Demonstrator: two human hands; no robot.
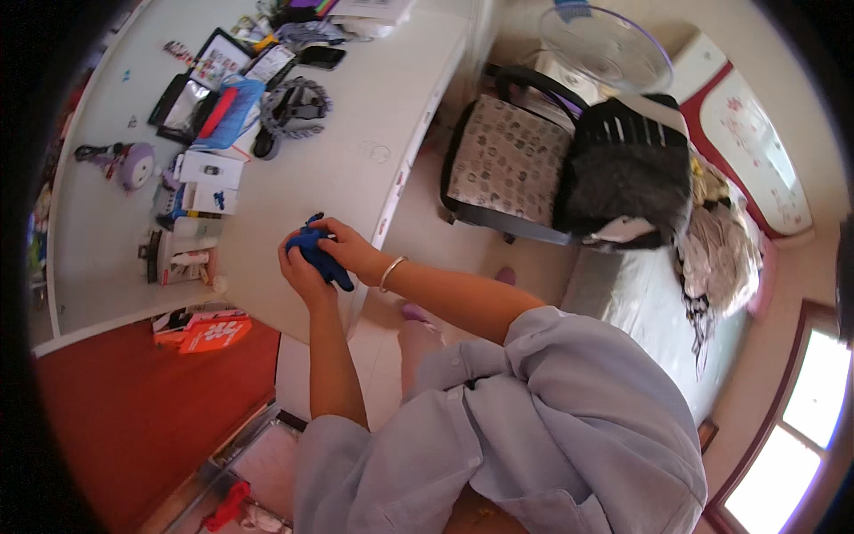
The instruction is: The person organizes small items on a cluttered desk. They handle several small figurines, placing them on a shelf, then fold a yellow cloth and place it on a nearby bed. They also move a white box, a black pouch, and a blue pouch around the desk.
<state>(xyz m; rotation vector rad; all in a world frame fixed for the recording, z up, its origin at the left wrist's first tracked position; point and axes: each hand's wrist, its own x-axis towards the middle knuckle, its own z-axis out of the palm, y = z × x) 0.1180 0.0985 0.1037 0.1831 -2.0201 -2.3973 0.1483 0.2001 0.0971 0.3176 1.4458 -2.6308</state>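
Observation:
A small, soft blue thing (308,247), seemingly of fabric, is held between both hands just above the front part of the white desk (260,267). My left hand (303,279) cups it from the left and below. From the right, my right hand (355,251) pinches it with thumb and fingers; a silver bangle (391,274) circles that wrist. One dark blue end hangs down past the fingers, and another small bit sticks up at the top. Its exact kind cannot be told, because the fingers cover part of it.
Along the desk's back lie a grey braided ring-shaped item (319,100), a phone (322,57), a blue pouch (241,110) and white boxes (212,170). An open patterned suitcase (510,160) stands right of the desk, beside a bed (620,287) with piled clothes (717,247). An orange bag (215,335) lies left.

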